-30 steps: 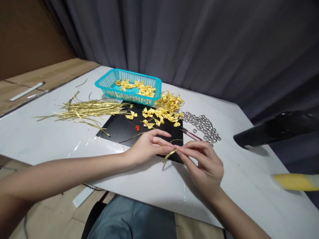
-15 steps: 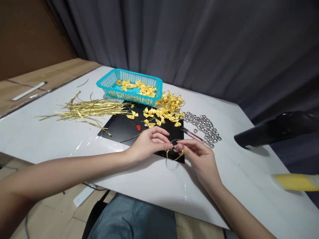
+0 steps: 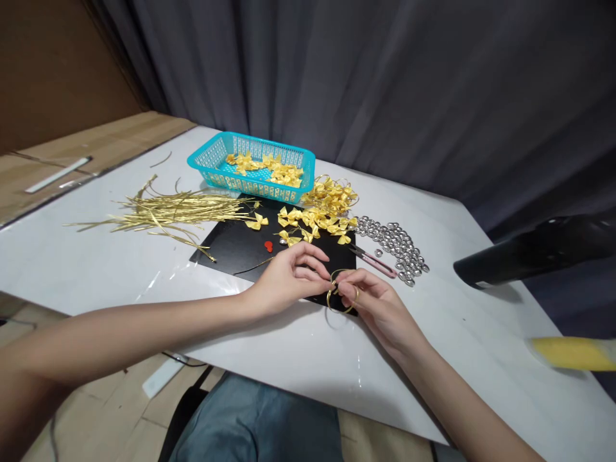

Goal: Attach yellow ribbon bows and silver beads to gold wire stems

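Note:
Close together over the near edge of the black mat (image 3: 226,247), both hands pinch one looped gold cord (image 3: 331,301). My left hand (image 3: 291,273) grips it between thumb and fingertips, the other fingers loosely curved. From the right, my right hand (image 3: 373,298) holds the cord in a thumb-and-finger pinch. The exact crossing of the cord at the fingertips is too small to make out. Just beyond the hands lie several yellow ribbon bows (image 3: 312,221) and a small red piece (image 3: 268,246). Pink-handled tweezers (image 3: 380,264) rest to the right of the mat.
A blue basket (image 3: 308,168) with yellow bows stands at the back. Gold cords (image 3: 187,208) are heaped to the left. Silver beads (image 3: 397,244) lie to the right, near a black cylindrical object (image 3: 500,256) and a yellow one (image 3: 568,353). A grey curtain (image 3: 385,83) hangs behind.
The right hand has turned slightly, and its fingers have closed further over the cord. The loop has shifted a little to the right. My left hand stays nearly in place.

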`<move>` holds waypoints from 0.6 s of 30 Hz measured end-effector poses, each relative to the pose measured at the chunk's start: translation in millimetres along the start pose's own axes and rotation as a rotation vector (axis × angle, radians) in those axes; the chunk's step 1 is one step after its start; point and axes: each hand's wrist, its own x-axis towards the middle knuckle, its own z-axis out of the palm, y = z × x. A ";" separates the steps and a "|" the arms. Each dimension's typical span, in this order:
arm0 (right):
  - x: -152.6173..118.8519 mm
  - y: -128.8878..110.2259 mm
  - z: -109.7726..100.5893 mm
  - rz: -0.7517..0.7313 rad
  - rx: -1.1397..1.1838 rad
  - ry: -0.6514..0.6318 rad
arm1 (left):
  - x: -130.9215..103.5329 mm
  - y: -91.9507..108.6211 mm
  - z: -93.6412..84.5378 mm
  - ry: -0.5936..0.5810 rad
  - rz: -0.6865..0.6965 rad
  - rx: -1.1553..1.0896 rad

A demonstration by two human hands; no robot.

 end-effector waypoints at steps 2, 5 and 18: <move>0.5 0.5 0.5 -0.003 -0.011 0.009 | -0.6 0.5 0.2 -0.016 -0.009 0.015; 1.0 1.0 1.1 0.012 -0.038 0.014 | -1.3 -0.2 -0.1 -0.033 -0.019 0.034; 0.5 2.8 2.1 0.065 -0.017 0.037 | -1.4 -0.2 0.4 -0.034 -0.010 0.049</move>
